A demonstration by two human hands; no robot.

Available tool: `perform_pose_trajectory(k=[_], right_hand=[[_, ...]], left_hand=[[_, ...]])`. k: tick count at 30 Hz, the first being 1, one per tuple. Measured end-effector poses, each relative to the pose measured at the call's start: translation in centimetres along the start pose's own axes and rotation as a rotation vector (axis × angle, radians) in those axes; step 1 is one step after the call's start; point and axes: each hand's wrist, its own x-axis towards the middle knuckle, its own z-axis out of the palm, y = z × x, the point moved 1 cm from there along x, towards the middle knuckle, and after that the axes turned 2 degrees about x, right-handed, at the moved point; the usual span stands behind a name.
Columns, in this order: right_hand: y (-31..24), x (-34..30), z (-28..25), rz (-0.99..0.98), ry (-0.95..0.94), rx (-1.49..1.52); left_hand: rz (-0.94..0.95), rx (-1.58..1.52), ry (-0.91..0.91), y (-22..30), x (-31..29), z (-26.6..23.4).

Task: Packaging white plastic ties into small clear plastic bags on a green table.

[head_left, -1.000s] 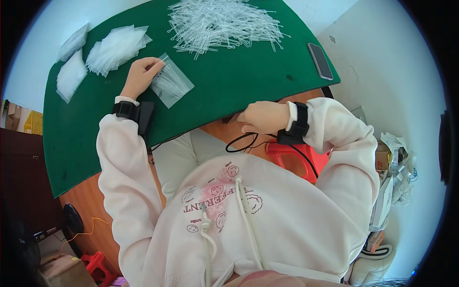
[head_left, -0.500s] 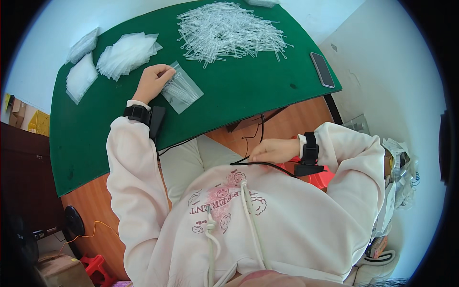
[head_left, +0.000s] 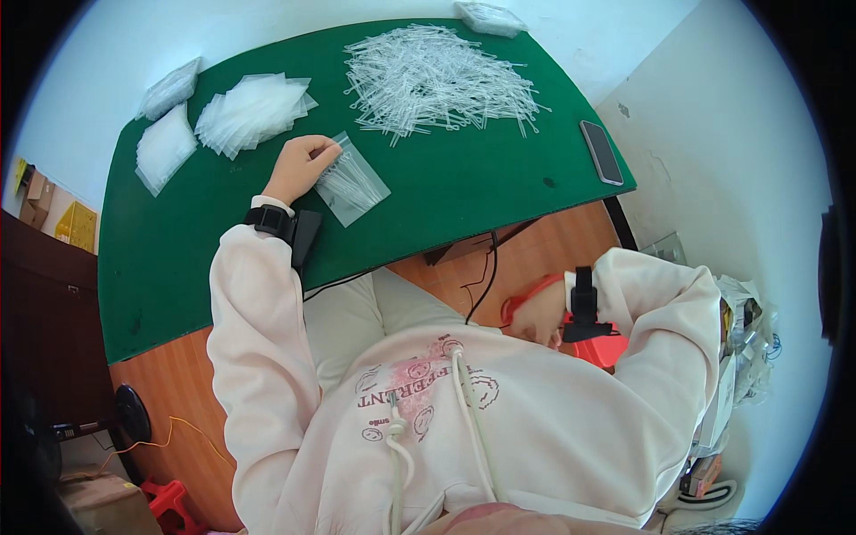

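Observation:
On the green table, my left hand (head_left: 306, 166) pinches the top corner of a clear plastic bag (head_left: 361, 201). Inside the bag lies a bundle of thin clear sticks (head_left: 350, 181). A large heap of similar loose sticks with looped ends (head_left: 441, 82) spreads farther back. Down past the table's front edge, my right hand (head_left: 538, 316) hangs near my body, by a red stool (head_left: 599, 349). Its fingers point down and are partly hidden and blurred, so their closure is unclear. A black cable (head_left: 489, 283) hangs from the table edge to the left of that hand.
Fanned empty bags (head_left: 253, 113) and a smaller bag stack (head_left: 166, 150) lie at the left, with a wrapped pack (head_left: 171, 89) behind. Another wrapped pack (head_left: 490, 18) sits at the back edge. A phone (head_left: 602, 152) rests near the table's right edge.
My right hand has moved right and down, away from the black cable, which now hangs apart from it. My left hand still grips the bag. The whole view has shifted slightly.

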Motion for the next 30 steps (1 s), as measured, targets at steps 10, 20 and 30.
perform_pose_trajectory(k=[10,20,30], right_hand=[[4.2,4.5,6.1,-0.131,0.165,0.569],[8.8,7.2,8.8,-0.256,0.323,1.089],[2.6,2.7,1.4,-0.085,0.304,0.124]], left_hand=[[0.006,0.043,-0.005,-0.3,-0.1,-0.3],[-0.030,0.063,-0.043,-0.5,-0.1,-0.3],[-0.046,0.076,-0.056,-0.4,0.3,-0.4]])
